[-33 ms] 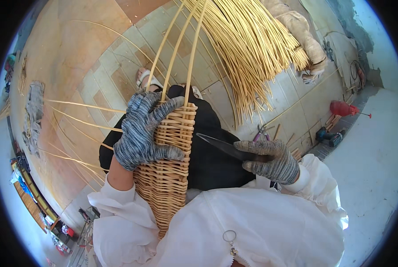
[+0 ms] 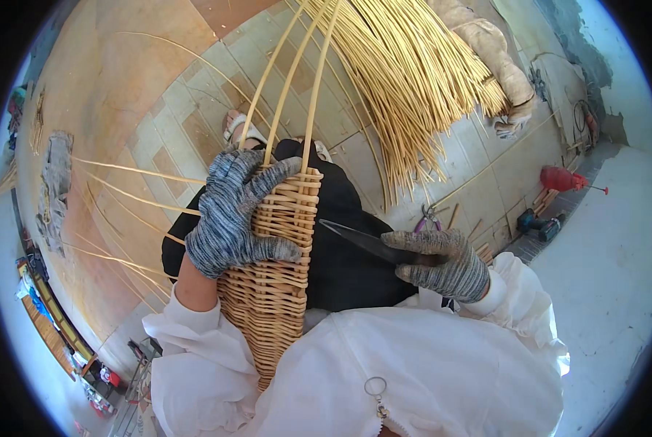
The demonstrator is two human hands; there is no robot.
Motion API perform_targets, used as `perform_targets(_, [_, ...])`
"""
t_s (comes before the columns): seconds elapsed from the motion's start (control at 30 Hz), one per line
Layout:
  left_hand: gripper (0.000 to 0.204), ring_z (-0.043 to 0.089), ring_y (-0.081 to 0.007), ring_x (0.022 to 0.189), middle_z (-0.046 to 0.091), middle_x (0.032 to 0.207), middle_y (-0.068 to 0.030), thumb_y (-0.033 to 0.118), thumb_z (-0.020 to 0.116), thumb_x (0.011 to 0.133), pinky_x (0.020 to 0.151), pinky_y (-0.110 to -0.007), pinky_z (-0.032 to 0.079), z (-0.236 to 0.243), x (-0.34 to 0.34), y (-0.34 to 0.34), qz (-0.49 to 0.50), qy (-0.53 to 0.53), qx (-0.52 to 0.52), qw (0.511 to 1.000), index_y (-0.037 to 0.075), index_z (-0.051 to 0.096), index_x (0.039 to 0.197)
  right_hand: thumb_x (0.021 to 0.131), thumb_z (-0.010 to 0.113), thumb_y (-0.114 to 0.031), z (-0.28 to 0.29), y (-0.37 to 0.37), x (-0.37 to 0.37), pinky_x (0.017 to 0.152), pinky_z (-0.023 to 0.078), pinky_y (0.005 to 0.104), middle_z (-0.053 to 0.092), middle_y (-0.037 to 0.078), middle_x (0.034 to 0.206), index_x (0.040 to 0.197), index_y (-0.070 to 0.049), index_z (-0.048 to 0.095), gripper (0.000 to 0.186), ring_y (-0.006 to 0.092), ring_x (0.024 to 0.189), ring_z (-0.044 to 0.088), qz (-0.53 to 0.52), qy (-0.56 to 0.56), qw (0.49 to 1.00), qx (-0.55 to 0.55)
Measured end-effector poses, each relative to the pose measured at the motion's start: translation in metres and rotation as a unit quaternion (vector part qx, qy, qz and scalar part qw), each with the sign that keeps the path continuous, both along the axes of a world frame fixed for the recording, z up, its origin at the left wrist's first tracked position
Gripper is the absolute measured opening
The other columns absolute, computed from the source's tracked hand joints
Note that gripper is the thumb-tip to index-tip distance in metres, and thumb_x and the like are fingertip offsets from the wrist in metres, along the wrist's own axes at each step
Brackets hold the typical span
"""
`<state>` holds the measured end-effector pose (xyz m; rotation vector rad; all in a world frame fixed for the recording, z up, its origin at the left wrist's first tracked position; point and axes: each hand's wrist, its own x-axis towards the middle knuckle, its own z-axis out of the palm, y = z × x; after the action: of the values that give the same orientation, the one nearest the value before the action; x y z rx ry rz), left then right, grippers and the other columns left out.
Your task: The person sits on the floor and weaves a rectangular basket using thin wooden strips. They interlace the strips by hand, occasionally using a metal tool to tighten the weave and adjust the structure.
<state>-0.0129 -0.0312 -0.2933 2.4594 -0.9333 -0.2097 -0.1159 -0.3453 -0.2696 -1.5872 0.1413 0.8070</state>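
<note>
A tapering piece of woven wicker basketwork (image 2: 266,302) stands over my lap, its wider end away from me. My left hand (image 2: 235,215), in a grey knit glove, grips its left side, with the thumb across the weave and the fingers around the uprights. Long bare stakes (image 2: 288,84) rise from the far end, and thinner canes (image 2: 140,171) stick out to the left. In my right hand (image 2: 450,268), also gloved, is a knife (image 2: 355,239) with a dark pointed blade. Its tip points left, just short of the wicker's right edge. My palm hides the handle.
A large bundle of peeled canes (image 2: 406,80) lies on the tiled floor ahead, with a rolled beige cloth (image 2: 490,51) along its right. Pliers (image 2: 428,221), a power drill (image 2: 541,226) and a red tool (image 2: 563,178) are to the right. A sandalled foot (image 2: 240,130) shows beyond the wicker.
</note>
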Motion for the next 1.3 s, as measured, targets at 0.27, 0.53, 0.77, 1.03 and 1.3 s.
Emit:
perform_targets(0.27, [0.097,0.048,-0.0407,0.115,0.054,0.12,-0.0186,0.072,0.075,0.049,0.103,-0.052,0.034,0.001,0.0,-0.004,-0.008,-0.003,0.012,1.0,0.018,0.06,0.129,0.084,0.072,-0.011,-0.002,-0.001,0.0,0.07,0.05,0.0201,0.069,0.002,0.108,0.128,-0.01,0.061,0.045,0.0027,0.077,0.057,0.046,-0.084,0.995,0.003])
perform_targets(0.53, [0.098,0.047,-0.0418,0.116,0.053,0.122,-0.0204,0.072,0.074,0.054,0.103,-0.052,0.033,-0.002,-0.005,0.001,-0.008,0.017,0.019,1.0,0.018,0.056,0.133,0.083,0.073,-0.014,0.0,-0.006,0.025,0.074,0.054,0.0241,0.069,0.011,0.103,0.127,-0.012,0.061,0.045,0.0119,0.083,0.065,0.121,-0.157,0.98,-0.008])
perform_targets(0.77, [0.101,0.047,-0.0444,0.112,0.048,0.121,-0.0273,0.077,0.067,0.058,0.101,-0.052,0.034,-0.012,-0.003,0.008,-0.026,-0.001,0.0,1.0,0.017,0.051,0.138,0.083,0.069,-0.01,0.025,-0.001,0.063,0.071,0.056,0.0292,0.071,0.01,0.094,0.127,-0.011,0.061,0.044,0.0136,0.074,0.065,0.134,0.123,0.982,-0.041])
perform_targets(1.03, [0.099,0.047,-0.0445,0.112,0.047,0.121,-0.0284,0.076,0.067,0.061,0.099,-0.052,0.035,-0.016,-0.004,0.014,-0.024,0.014,0.001,1.0,0.016,0.051,0.138,0.083,0.07,-0.01,0.021,0.008,0.075,0.056,0.053,0.0249,0.07,0.007,0.083,0.123,-0.01,0.064,0.041,0.01,0.061,0.062,0.198,-0.119,0.972,-0.05])
perform_targets(1.3, [0.102,0.039,-0.0416,0.122,0.042,0.132,-0.0235,0.07,0.073,0.058,0.106,-0.05,0.03,-0.019,-0.011,0.018,-0.009,0.042,0.011,0.999,0.015,0.049,0.14,0.082,0.07,-0.01,0.012,0.019,0.067,0.056,0.051,0.0259,0.07,0.003,0.078,0.123,-0.01,0.064,0.041,0.0091,0.06,0.06,0.255,-0.394,0.873,-0.133])
